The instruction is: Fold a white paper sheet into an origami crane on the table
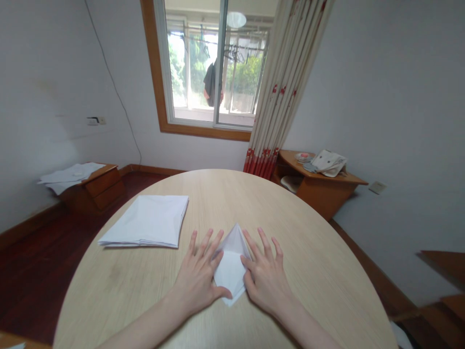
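Note:
A folded sheet of white paper (229, 271) lies on the round table between my two hands, one pointed end facing away from me and another toward me. A crease runs across its upper half. My left hand (199, 276) rests along its left edge, fingers spread, the thumb on the lower part of the paper. On the other side, my right hand (267, 276) has its fingers stretched out, with thumb and index finger touching the paper's right edge. Neither hand grips the sheet; both press on it from the sides.
A stack of white paper (148, 220) lies on the left of the round wooden table (308, 271). Beyond stand a low drawer cabinet (105, 189) at left and a corner desk (319, 194) with a cloth bag (329, 162) at right. A curtain (283, 87) hangs beside the window.

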A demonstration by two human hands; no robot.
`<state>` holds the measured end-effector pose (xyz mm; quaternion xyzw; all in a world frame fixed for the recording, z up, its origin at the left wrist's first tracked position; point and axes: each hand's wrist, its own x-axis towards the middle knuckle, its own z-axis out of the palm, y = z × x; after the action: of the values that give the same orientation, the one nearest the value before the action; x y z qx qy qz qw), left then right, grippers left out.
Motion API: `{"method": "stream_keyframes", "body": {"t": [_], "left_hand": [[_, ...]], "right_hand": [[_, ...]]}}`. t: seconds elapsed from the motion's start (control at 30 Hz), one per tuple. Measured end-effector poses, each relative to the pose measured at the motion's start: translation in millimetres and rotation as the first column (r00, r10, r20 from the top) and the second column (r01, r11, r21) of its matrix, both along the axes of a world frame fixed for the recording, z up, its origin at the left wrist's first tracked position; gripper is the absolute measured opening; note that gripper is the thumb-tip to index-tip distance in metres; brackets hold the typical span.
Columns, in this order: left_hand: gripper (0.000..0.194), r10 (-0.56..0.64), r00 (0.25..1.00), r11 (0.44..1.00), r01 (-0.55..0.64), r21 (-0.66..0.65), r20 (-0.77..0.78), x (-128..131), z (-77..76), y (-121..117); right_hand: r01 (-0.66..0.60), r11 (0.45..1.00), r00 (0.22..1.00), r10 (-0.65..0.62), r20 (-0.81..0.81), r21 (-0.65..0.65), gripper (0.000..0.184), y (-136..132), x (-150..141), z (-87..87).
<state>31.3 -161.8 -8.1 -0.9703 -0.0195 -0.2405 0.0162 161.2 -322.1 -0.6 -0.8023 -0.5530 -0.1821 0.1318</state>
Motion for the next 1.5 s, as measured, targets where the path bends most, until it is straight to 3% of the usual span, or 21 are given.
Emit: {"method": "stream_keyframes", "body": {"t": [0.27, 1.27, 1.5], "left_hand": [[0.075, 0.044, 0.998, 0.999, -0.042, -0.032, 0.042, 0.1, 2.1, -3.5], [0.081, 0.087, 0.993, 0.991, -0.095, -0.096, -0.086, 3.6, -2.0, 0.3], [0.081, 0.021, 0.997, 0.992, -0.031, -0.125, -0.078, 2.6, -4.6, 4.7]], "right_hand": [[0.016, 1.0, 1.0, -0.016, 0.027, 0.007, 0.02, -0.8, -0.4, 0.5], [0.057, 0.998, 0.998, -0.058, -0.026, -0.032, 0.016, 2.7, 1.6, -3.7], [-0.036, 0.998, 0.999, 0.037, -0.02, 0.049, 0.021, -0.5, 8.6, -1.6]]}}
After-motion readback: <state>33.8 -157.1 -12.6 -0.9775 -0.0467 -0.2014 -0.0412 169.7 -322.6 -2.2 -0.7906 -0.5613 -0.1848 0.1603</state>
